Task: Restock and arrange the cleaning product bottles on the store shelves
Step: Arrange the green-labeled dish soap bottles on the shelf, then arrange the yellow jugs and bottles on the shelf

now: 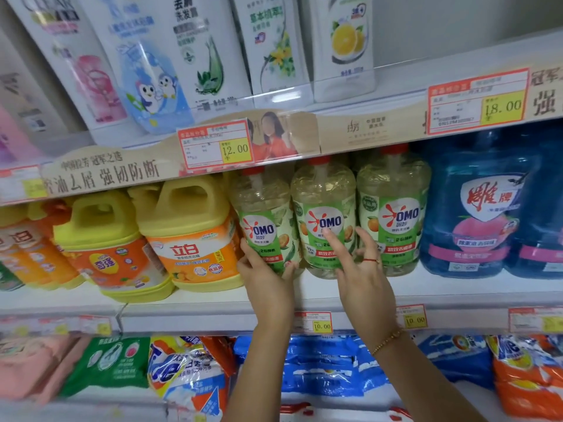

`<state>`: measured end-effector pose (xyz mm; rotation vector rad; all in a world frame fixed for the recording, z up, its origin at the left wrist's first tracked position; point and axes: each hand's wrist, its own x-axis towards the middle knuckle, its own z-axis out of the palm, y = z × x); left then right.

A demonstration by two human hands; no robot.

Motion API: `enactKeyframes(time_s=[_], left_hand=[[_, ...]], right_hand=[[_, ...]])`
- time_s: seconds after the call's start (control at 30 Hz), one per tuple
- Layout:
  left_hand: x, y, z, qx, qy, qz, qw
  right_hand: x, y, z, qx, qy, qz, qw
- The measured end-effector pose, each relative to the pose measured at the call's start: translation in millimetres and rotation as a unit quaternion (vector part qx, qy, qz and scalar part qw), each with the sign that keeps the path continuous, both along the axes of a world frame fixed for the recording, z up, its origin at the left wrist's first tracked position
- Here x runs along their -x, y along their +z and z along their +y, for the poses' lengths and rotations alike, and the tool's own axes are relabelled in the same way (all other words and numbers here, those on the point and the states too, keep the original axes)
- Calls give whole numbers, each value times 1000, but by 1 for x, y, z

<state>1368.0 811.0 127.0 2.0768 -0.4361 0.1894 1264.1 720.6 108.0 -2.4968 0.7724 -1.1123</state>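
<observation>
Three clear OMO bottles with green labels stand side by side on the middle shelf [189,312]. My left hand [265,275] wraps around the lower part of the left OMO bottle [263,217]. My right hand [362,269] is spread in front of the middle OMO bottle [324,208], its fingertips touching the label, with a finger reaching toward the right OMO bottle [393,205]. It holds nothing that I can see.
Yellow-topped orange detergent jugs [189,236] stand left of the OMO bottles, big blue jugs [478,208] to the right. White shampoo bottles [207,47] fill the upper shelf. Bagged washing powder [189,370] lies on the lower shelf. Price tags [217,147] line the shelf edges.
</observation>
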Motion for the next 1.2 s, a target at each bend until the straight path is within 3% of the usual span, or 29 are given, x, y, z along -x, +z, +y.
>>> enactKeyframes(time_s=[0.3, 0.43, 0.53, 0.67, 0.73, 0.8, 0.97, 1.1, 1.2], left_hand=[[-3, 16, -7, -85, 33, 27, 996], [-10, 21, 11, -85, -34, 37, 995], [-23, 40, 50, -94, -125, -36, 987], [-53, 71, 110, -35, -87, -140, 986], [-71, 75, 134, 9, -12, -166, 986], [-91, 69, 151, 25, 30, -127, 991], [-113, 45, 159, 90, -80, -8, 993], [-123, 44, 172, 90, -35, -43, 994], [-133, 38, 181, 63, -64, -83, 992]], right_hand=[[-1, 7, 4, -19, -1, 2, 1000], [4, 12, 10, 8, -14, 5, 1000], [3, 15, 18, -3, -19, -14, 1000], [0, 43, 49, -17, 34, -78, 996], [-10, 75, 71, -45, 102, -60, 992], [-34, 108, 85, -59, 153, -16, 986], [-106, 166, 105, -163, 181, 79, 967], [-137, 174, 114, -294, 131, 73, 944], [-136, 171, 119, -323, 146, -21, 935]])
